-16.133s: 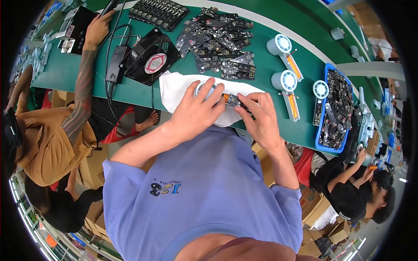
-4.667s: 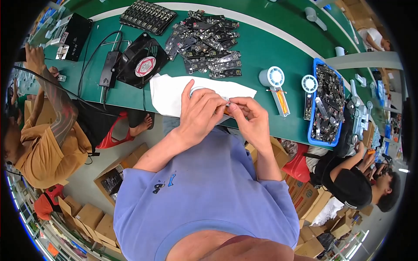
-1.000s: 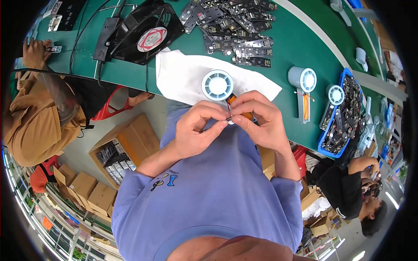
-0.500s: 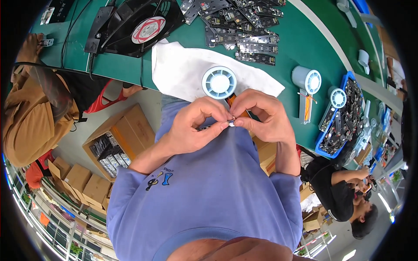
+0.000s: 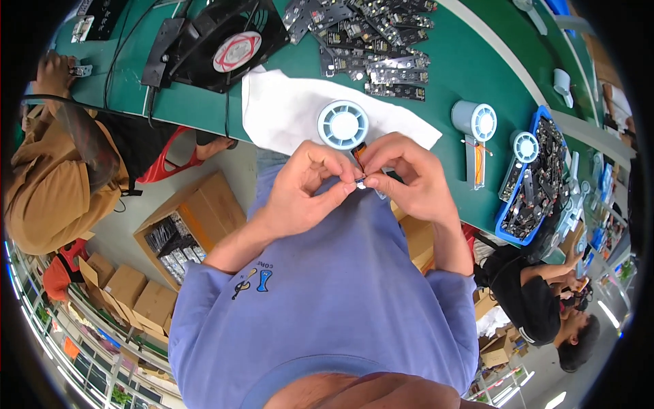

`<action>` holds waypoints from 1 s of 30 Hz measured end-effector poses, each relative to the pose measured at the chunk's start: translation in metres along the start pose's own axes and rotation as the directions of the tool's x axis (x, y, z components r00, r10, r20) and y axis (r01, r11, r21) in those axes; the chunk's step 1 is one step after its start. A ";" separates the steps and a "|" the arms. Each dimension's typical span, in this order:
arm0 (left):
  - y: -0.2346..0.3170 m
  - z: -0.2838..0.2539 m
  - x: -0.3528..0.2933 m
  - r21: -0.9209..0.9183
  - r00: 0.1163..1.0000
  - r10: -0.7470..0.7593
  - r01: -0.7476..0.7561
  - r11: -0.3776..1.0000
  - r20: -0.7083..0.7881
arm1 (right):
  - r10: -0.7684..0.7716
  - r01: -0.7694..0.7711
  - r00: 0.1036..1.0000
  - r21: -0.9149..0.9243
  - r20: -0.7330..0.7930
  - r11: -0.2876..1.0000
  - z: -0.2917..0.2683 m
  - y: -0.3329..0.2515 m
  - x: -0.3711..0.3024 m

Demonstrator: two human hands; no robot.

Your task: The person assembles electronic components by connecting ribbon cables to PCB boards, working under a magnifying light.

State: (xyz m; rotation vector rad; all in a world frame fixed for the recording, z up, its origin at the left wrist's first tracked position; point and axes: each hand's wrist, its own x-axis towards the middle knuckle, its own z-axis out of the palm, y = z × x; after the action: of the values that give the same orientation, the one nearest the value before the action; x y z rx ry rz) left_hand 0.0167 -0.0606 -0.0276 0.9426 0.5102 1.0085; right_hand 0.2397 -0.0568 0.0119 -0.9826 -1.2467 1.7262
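Observation:
Close to my body, both hands work at the fingertips just in front of a light-blue handheld fan [image 5: 343, 125]. The fan's round grille faces up over a white cloth [image 5: 279, 102], and wires [image 5: 358, 151] run from it down between my hands. My left hand [image 5: 306, 185] is closed in a pinch on a small part with a white connector [image 5: 361, 185]. Thumb and forefinger of my right hand [image 5: 413, 178] pinch thin wires right beside that connector. The fingers cover most of the small part and the wire ends.
Black circuit boards [image 5: 398, 75] lie piled at the back of the green table. A black fan [image 5: 235, 51] stands at the back left. To the right are another open light-blue fan [image 5: 473, 123] and a blue tray [image 5: 501, 228] of boards. Co-workers sit on both sides.
My hands have shifted slightly up and stay pinched together at the connector. The surroundings have moved slightly in the picture.

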 end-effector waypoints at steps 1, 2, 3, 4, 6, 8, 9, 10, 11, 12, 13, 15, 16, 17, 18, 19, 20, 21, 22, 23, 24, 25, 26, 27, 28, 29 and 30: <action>-0.001 0.004 0.001 0.008 1.000 0.009 -0.009 1.000 0.012 | -0.012 -0.004 0.984 -0.087 -0.179 0.996 0.005 -0.003 -0.007; -0.003 0.011 -0.002 0.006 0.997 0.046 -0.046 0.999 -0.067 | -0.038 -0.021 0.938 -0.167 -0.346 0.986 0.012 -0.006 -0.015; -0.003 0.016 -0.003 0.005 0.986 0.083 -0.083 0.996 -0.143 | 0.049 -0.118 0.898 -0.131 -0.437 0.984 0.018 -0.006 -0.027; -0.002 0.020 0.002 0.005 0.989 0.088 -0.088 0.996 -0.118 | 0.031 -0.103 0.892 -0.138 -0.452 0.985 0.026 -0.007 -0.033; 0.002 0.028 0.003 -0.029 0.989 0.025 -0.029 0.999 -0.144 | 0.105 -0.158 0.892 -0.085 -0.440 0.984 0.049 -0.003 -0.037; 0.005 0.025 0.003 -0.028 0.997 -0.041 0.039 0.999 -0.067 | 0.036 -0.102 0.893 -0.125 -0.449 0.987 0.054 0.005 -0.032; 0.006 0.021 0.006 0.172 0.995 0.093 -0.087 0.981 -0.027 | 0.040 -0.086 0.852 -0.064 -0.521 0.994 0.054 0.008 -0.030; 0.008 0.013 0.008 0.362 0.974 0.222 -0.218 0.906 0.031 | 0.051 -0.064 0.813 -0.001 -0.580 0.998 0.053 0.011 -0.027; 0.018 0.003 0.016 0.619 0.936 0.318 -0.339 0.709 0.148 | 0.000 -0.031 0.799 -0.041 -0.601 0.999 0.052 0.011 -0.028; 0.025 0.003 0.026 0.615 0.934 0.318 -0.348 0.707 0.162 | -0.009 -0.022 0.792 -0.044 -0.610 0.999 0.051 0.011 -0.030; 0.039 0.007 0.038 0.806 0.908 0.286 -0.406 0.431 0.305 | -0.018 -0.038 0.784 -0.077 -0.621 0.996 0.048 0.009 -0.031; 0.036 0.003 0.053 0.886 0.883 0.170 -0.455 0.091 0.437 | -0.019 -0.068 0.765 -0.111 -0.644 0.992 0.047 0.004 -0.036; 0.033 -0.002 0.056 0.884 0.880 0.176 -0.460 0.085 0.441 | -0.028 -0.060 0.766 -0.116 -0.643 0.991 0.045 0.003 -0.038; 0.031 -0.007 0.058 0.869 0.864 0.167 -0.491 0.064 0.475 | -0.071 -0.144 0.766 -0.278 -0.639 0.950 0.044 0.001 -0.040; 0.031 -0.010 0.059 0.854 0.848 0.157 -0.519 0.043 0.507 | -0.111 -0.225 0.770 -0.430 -0.629 0.874 0.043 0.000 -0.042; 0.033 -0.008 0.058 0.871 0.863 0.166 -0.490 0.041 0.477 | -0.116 -0.219 0.772 -0.432 -0.625 0.875 0.045 0.000 -0.043; 0.031 -0.008 0.058 0.872 0.863 0.168 -0.488 0.035 0.476 | -0.174 -0.223 0.769 -0.513 -0.616 0.829 0.047 0.000 -0.045; 0.028 -0.009 0.057 0.878 0.876 0.184 -0.468 0.098 0.446 | -0.230 -0.228 0.766 -0.588 -0.600 0.776 0.049 0.001 -0.045; 0.026 -0.011 0.056 0.879 0.887 0.196 -0.449 0.160 0.417 | -0.232 -0.223 0.767 -0.587 -0.598 0.778 0.051 0.001 -0.044; 0.026 -0.014 0.057 0.881 0.888 0.195 -0.447 0.155 0.417 | -0.318 -0.173 0.769 -0.660 -0.554 0.731 0.053 0.001 -0.042; 0.026 -0.017 0.057 0.863 0.869 0.173 -0.487 0.134 0.464 | -0.401 -0.124 0.766 -0.727 -0.503 0.676 0.054 0.001 -0.041; 0.027 -0.019 0.059 0.842 0.847 0.151 -0.527 0.115 0.510 | -0.402 -0.120 0.765 -0.726 -0.502 0.677 0.053 0.003 -0.039; 0.031 -0.022 0.060 0.842 0.847 0.149 -0.527 0.112 0.510 | -0.411 -0.110 0.770 -0.737 -0.487 0.667 0.051 0.005 -0.037; 0.038 -0.024 0.061 0.804 0.808 0.088 -0.589 0.080 0.582 | -0.419 -0.101 0.775 -0.747 -0.473 0.657 0.050 0.006 -0.036; 0.044 -0.025 0.063 0.759 0.761 0.025 -0.648 0.053 0.648 | -0.420 -0.099 0.774 -0.746 -0.473 0.658 0.050 0.007 -0.035; 0.047 -0.026 0.064 0.759 0.761 0.023 -0.649 0.052 0.649 | -0.417 -0.105 0.776 -0.748 -0.474 0.655 0.051 0.007 -0.035; 0.051 -0.027 0.065 0.739 0.739 -0.007 -0.673 0.045 0.673 | -0.414 -0.111 0.777 -0.750 -0.475 0.652 0.052 0.008 -0.035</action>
State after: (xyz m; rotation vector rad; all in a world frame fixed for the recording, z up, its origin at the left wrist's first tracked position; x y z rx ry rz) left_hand 0.0027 0.0184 0.0046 2.6897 0.4319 0.6524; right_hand 0.2060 -0.1095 0.0208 -1.6798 -1.5313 0.5542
